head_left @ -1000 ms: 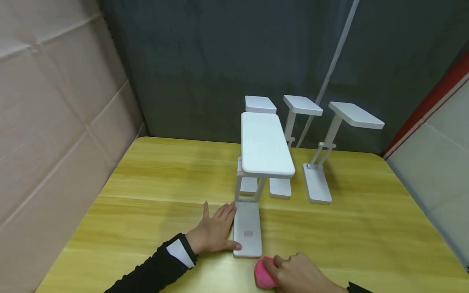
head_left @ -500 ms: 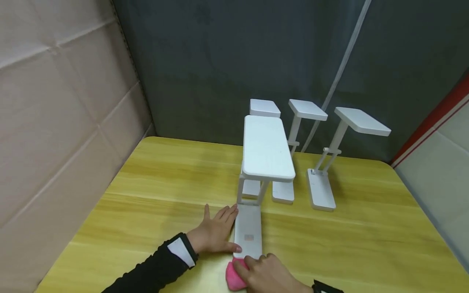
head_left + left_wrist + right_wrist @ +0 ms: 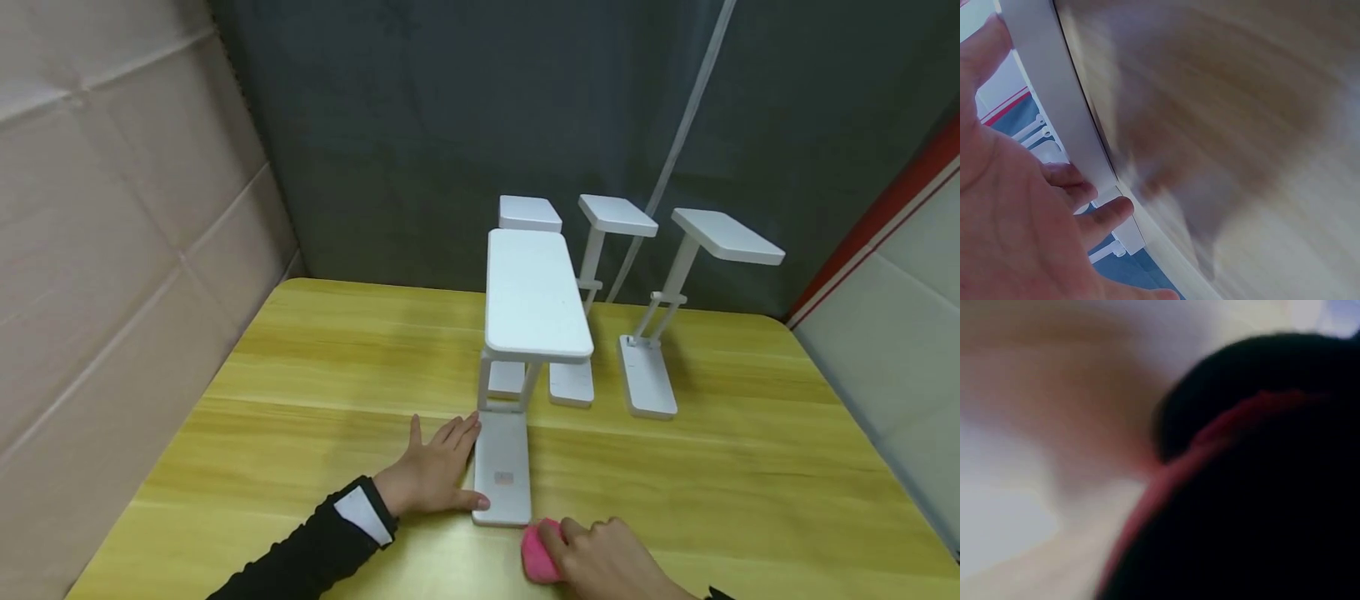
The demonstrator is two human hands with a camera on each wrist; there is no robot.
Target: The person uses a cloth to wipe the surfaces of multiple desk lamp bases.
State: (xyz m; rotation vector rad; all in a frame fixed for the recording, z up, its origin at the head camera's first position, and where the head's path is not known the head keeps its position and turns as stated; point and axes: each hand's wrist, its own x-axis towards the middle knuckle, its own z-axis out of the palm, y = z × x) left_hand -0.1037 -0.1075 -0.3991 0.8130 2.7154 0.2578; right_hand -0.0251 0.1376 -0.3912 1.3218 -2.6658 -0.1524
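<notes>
A white folding desk lamp (image 3: 502,467) stands nearest the person, its flat rectangular head (image 3: 536,292) raised over the back of its base. My left hand (image 3: 433,475) is at the left side of that base, fingers extended along its edge and thumb over the front corner. In the left wrist view, the fingertips (image 3: 1113,212) meet the white edge of the base. Just off the base's front right corner, my right hand (image 3: 611,558) grips a bunched pink cloth (image 3: 538,552) on the table. The right wrist view is dark and blurred, with a reddish edge of cloth (image 3: 1147,500).
Behind the near lamp stand three more white lamps, one partly hidden by it, one in the middle (image 3: 617,215) and one at right (image 3: 648,375). The wood-grain table (image 3: 337,350) backs onto a dark panel (image 3: 420,125), with pale covered walls at both sides.
My right hand carried the pink cloth left along the base's front edge, then back right to the front right corner. The left hand keeps its place on the base.
</notes>
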